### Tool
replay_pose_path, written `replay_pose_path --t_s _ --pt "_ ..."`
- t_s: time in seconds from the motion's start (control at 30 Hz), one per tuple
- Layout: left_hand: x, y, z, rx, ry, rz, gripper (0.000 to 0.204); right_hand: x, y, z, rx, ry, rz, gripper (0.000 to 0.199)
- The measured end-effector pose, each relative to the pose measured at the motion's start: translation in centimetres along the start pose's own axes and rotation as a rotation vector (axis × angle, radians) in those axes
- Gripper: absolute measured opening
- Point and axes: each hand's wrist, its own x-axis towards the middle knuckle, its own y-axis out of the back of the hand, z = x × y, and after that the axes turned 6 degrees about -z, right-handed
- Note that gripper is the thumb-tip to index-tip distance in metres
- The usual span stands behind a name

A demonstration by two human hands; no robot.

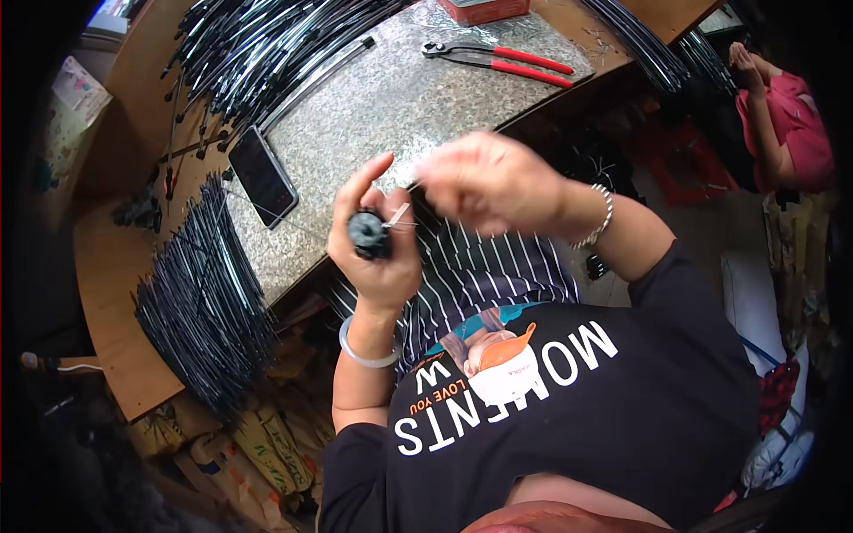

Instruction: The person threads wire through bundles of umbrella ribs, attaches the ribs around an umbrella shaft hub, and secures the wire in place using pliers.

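Note:
My left hand (382, 258) is closed around a dark, round piece (367, 233) with a ring-shaped end facing up. A narrow white strip (399, 215) sticks out beside it, near my left thumb. Just to the right, my right hand (498, 186) is raised with its fingers curled together and blurred by motion. Something thin and pale seems to run between the fingertips of both hands, too smeared to name. Both hands are over the near edge of a speckled stone slab (373, 115).
Red-handled pincers (530, 62) lie at the slab's far right, near a red box (487, 11). A phone (264, 178) rests on its left. Thin black rods or cables lie in a far pile (258, 53), left pile (209, 293) and right bundle (635, 40). Another person (791, 133) sits right.

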Motion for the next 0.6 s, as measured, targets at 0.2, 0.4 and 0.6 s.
replay_pose_path --t_s 0.2,0.4,0.6 --pt "1.4 2.2 0.3 -0.521 0.085 0.092 0.018 1.4 10.6 9.2 -1.477 0.321 0.445 0.021" --pt "1.7 2.8 0.2 -0.546 0.081 0.103 0.013 2.0 12.3 10.2 -1.347 0.163 0.287 0.023" --pt "1.8 3.1 -0.9 -0.457 0.124 0.124 0.012 0.1 9.0 4.1 -0.371 0.103 0.139 0.027"
